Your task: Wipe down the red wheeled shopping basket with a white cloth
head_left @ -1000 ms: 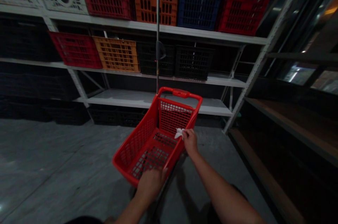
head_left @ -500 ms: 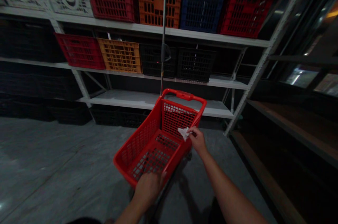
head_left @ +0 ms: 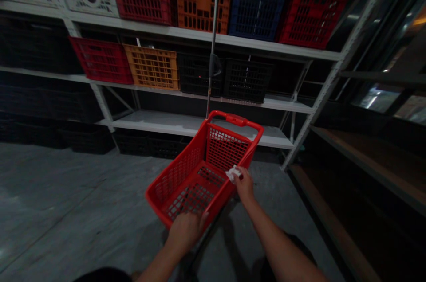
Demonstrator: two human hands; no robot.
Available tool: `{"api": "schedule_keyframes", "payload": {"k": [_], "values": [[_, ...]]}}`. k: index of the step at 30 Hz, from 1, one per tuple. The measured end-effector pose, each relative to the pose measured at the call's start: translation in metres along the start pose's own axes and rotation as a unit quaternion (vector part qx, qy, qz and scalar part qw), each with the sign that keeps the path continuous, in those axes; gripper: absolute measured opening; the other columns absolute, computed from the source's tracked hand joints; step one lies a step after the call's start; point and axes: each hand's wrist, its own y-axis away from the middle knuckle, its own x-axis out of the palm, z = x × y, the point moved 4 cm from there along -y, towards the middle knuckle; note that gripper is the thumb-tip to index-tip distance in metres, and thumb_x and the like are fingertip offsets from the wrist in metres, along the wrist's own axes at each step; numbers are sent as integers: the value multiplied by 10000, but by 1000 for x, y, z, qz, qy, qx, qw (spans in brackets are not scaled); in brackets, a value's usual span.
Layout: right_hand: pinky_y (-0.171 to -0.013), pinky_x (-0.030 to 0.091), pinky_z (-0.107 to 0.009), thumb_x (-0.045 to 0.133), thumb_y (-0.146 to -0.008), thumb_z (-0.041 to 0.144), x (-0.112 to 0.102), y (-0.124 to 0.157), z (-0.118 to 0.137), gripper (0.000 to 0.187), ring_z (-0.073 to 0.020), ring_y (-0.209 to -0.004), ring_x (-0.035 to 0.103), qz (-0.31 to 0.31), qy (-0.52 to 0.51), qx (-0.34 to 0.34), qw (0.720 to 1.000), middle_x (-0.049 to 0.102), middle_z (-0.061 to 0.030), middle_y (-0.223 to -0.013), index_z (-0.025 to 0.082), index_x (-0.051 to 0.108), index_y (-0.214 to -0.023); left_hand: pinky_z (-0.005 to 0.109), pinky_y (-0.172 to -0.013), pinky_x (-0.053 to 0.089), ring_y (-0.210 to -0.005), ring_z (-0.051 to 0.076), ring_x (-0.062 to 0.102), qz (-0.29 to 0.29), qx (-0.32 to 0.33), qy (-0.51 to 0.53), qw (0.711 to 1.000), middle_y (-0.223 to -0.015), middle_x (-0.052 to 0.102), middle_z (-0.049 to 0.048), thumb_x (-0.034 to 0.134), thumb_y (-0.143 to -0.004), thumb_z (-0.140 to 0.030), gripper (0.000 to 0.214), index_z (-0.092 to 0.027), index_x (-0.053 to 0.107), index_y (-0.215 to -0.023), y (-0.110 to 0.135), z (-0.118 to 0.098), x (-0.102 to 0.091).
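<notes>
A red plastic shopping basket point(head_left: 186, 171) stands tilted in front of me, its handle bar at the far end. My left hand point(head_left: 184, 231) grips the basket's near rim. My right hand point(head_left: 244, 184) is closed on a small crumpled white cloth point(head_left: 232, 173), pressing it on the basket's right rim. The basket holds nothing that I can see.
Metal shelving point(head_left: 199, 36) runs across the back with red, orange, blue and black crates. A thin pole point(head_left: 213, 42) rises behind the basket. A dark wooden shelf point(head_left: 366, 158) stands at the right. The floor point(head_left: 66, 202) is grey concrete.
My right hand with the cloth has slid a little along the basket's right rim, first farther, then back nearer and lower. The left hand keeps its grip.
</notes>
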Motion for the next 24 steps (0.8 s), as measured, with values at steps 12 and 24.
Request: {"api": "schedule_keyframes", "payload": {"k": [12, 24], "values": [[-693, 464, -248, 559, -731, 174, 37, 72, 42, 183, -135, -756, 530, 54, -35, -66, 996, 515, -36, -841, 218, 677, -864, 296, -610, 441, -694, 210, 634, -12, 8, -13, 1000, -737, 677, 121, 67, -863, -450, 637, -163, 635, -840, -1, 4, -4], [-804, 463, -277, 461, -795, 171, 17, 25, 31, 224, -150, -844, 578, 51, 40, -95, 993, 621, -60, -898, 187, 674, -858, 286, -625, 437, -715, 209, 632, 3, 21, -23, 999, -734, 675, 109, 115, -856, -461, 591, -166, 621, -773, -3, 9, -5]]}}
